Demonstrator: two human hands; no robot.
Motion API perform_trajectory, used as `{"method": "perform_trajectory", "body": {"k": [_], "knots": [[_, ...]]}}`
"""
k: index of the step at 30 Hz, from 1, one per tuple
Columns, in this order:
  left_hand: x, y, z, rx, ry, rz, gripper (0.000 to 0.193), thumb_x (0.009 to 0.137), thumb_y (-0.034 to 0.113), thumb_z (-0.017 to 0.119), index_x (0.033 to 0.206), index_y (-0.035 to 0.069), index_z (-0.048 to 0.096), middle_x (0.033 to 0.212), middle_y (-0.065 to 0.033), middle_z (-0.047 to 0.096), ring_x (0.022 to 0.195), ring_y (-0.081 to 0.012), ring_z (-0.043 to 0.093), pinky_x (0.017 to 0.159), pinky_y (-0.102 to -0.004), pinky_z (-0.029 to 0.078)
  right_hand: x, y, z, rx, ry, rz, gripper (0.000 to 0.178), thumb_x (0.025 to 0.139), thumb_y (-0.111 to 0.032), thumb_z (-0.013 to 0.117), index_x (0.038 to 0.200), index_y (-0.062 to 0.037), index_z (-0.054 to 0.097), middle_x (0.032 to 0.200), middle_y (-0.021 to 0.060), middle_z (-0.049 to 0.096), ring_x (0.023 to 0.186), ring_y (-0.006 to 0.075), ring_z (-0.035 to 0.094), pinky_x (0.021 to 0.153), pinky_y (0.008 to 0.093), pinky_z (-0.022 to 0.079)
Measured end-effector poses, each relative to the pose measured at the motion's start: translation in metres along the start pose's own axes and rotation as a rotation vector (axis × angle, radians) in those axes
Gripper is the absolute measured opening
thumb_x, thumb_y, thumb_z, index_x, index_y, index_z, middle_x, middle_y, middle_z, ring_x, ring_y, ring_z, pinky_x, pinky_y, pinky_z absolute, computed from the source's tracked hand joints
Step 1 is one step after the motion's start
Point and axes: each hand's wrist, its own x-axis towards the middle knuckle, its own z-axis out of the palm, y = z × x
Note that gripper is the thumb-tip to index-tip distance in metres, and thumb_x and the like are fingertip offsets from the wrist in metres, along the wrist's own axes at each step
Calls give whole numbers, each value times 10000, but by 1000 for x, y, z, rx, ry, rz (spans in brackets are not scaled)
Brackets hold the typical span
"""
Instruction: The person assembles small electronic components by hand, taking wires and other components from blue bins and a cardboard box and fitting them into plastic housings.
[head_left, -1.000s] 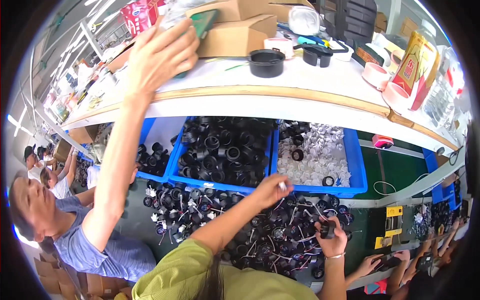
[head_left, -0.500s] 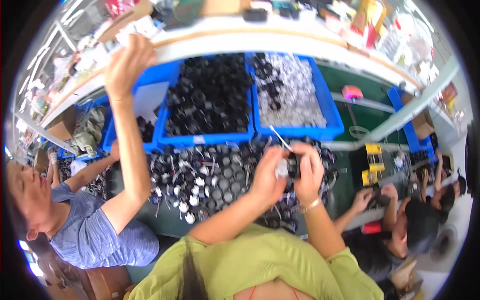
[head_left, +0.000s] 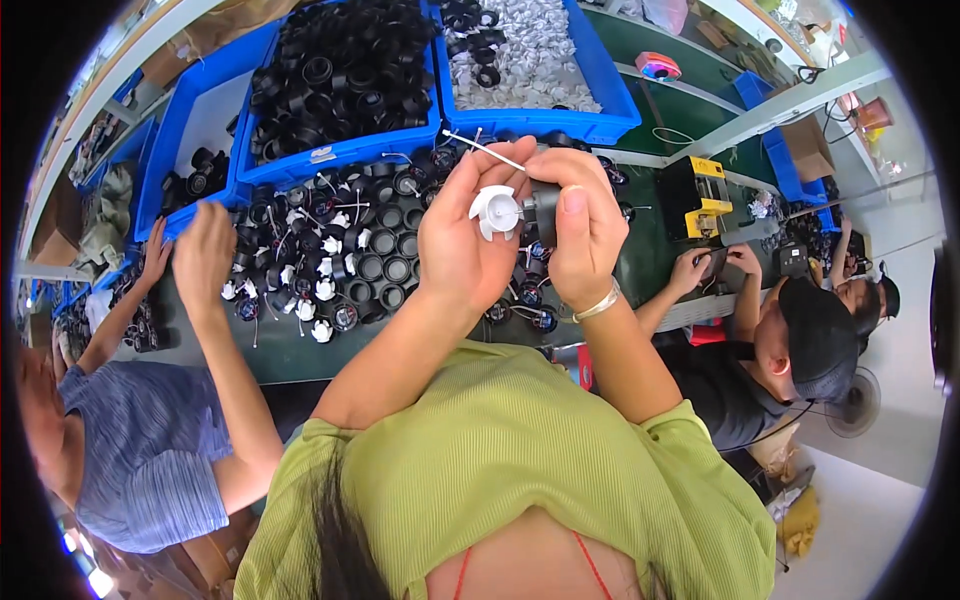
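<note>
Near the middle, both my hands are raised over the table. My left hand [head_left: 462, 240] is cupped, palm up, around a small white fan impeller [head_left: 497, 212] with curved blades. My right hand [head_left: 585, 230] grips a black cylindrical motor housing [head_left: 541, 212], the thumb across its side. A thin metal shaft shows between housing and impeller; whether the impeller is fixed on it I cannot tell. A white cable [head_left: 485, 150] sticks out past my left fingertips. Several similar motors, some with white impellers [head_left: 322, 330], and black round caps [head_left: 372, 268] lie to the left.
Blue bins of black parts [head_left: 335, 90] and white parts [head_left: 525, 65] stand behind my hands. A co-worker's hand [head_left: 205, 255] is at the left; another person [head_left: 740, 360] works at the right. A yellow and black device [head_left: 700, 200] stands on the green table [head_left: 645, 255].
My view has tilted down, so the bins sit higher. My left palm has turned up, exposing the white impeller. The left co-worker's raised arm has come down.
</note>
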Motion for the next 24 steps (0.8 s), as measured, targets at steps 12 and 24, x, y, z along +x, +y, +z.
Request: {"method": "perform_trajectory", "body": {"k": [12,24], "knots": [[-14,-3,2,214,-130,140,351,931,244,288,1104,-14,453,1118,-114,500,1008,-176,476,894,-314,351,-5,-5,1,-99,-114,-135,219,827,-167,474,855,28,569,862,160,542,780,264,529,691,328,436],[-35,-22,-84,236,201,-329,535,908,419,305,1299,56,269,1247,-106,399,1140,-214,390,969,-340,304,-99,32,25,-212,-513,354,224,820,-213,428,905,-7,456,888,160,475,854,323,443,750,398,352]]}}
